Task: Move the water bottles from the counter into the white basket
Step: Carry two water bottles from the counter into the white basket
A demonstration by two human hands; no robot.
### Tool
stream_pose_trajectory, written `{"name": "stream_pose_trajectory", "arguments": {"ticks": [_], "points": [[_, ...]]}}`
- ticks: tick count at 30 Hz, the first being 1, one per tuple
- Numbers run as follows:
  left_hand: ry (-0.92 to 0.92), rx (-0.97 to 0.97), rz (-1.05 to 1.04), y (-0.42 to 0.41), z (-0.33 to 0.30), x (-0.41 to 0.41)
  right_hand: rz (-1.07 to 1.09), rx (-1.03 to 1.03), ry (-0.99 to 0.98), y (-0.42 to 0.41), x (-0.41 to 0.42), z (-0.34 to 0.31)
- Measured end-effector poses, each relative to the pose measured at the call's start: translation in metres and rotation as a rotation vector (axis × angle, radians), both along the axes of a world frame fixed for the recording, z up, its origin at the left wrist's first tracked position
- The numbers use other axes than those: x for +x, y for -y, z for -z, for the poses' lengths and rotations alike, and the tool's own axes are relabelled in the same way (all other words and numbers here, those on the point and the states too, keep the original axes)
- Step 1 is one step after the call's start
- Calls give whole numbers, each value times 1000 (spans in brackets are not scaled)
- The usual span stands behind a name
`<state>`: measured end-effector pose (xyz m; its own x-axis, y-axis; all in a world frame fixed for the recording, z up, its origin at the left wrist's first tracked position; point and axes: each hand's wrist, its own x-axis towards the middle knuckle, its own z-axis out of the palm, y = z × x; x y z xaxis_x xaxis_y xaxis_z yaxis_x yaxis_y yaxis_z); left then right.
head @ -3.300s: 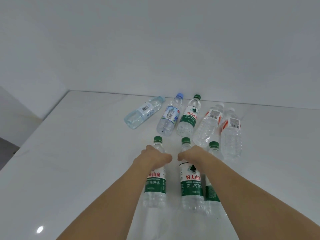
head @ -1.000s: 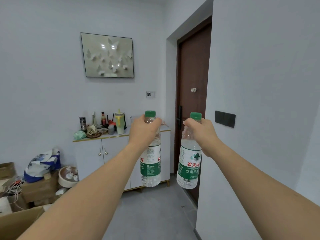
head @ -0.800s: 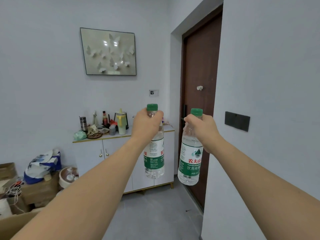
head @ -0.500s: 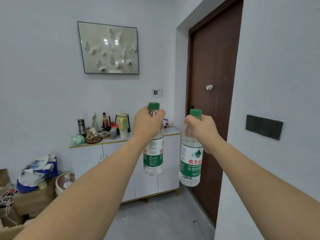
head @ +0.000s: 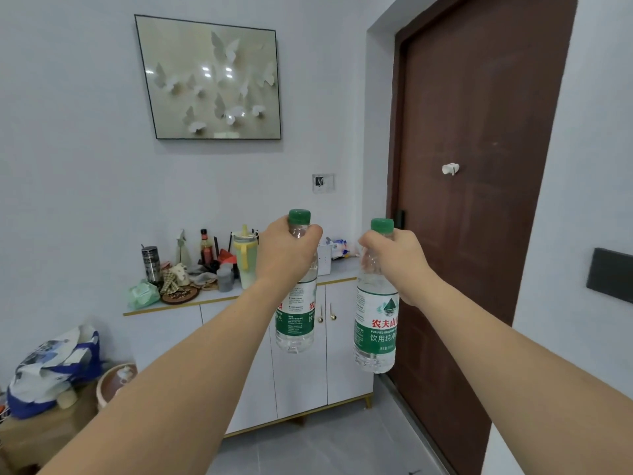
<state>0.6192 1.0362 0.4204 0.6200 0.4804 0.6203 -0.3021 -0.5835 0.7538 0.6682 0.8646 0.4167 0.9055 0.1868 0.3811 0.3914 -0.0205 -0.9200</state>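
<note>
My left hand [head: 286,250] grips the neck of a clear water bottle [head: 296,318] with a green cap and green label, held upright in the air at chest height. My right hand [head: 397,260] grips a second, matching green-capped water bottle [head: 375,329] by its neck, a little to the right of the first and apart from it. Both bottles hang below the hands. Neither the counter with the other bottles nor any white basket is in view.
A white cabinet [head: 171,332] with a cluttered top stands ahead against the wall. A brown door [head: 472,186] is to the right, beside a white wall corner [head: 582,200]. Cardboard boxes and a blue-white bag [head: 51,368] sit at lower left. Grey floor [head: 308,443] lies ahead.
Since the counter view, both hands have lifted a bottle each and the view has turned to the room. Over the last second the view has kept shifting left and the door has grown nearer.
</note>
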Motion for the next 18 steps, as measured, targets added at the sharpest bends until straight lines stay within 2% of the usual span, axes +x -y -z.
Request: {"name": "stream_pose_trajectory", "arguments": {"ticks": [6, 18], "points": [[-11, -1, -5, -15, 11, 84, -24, -30, 16, -16, 89, 6], [18, -27, -58, -61, -11, 231, -99, -4, 10, -54, 257, -10]]}}
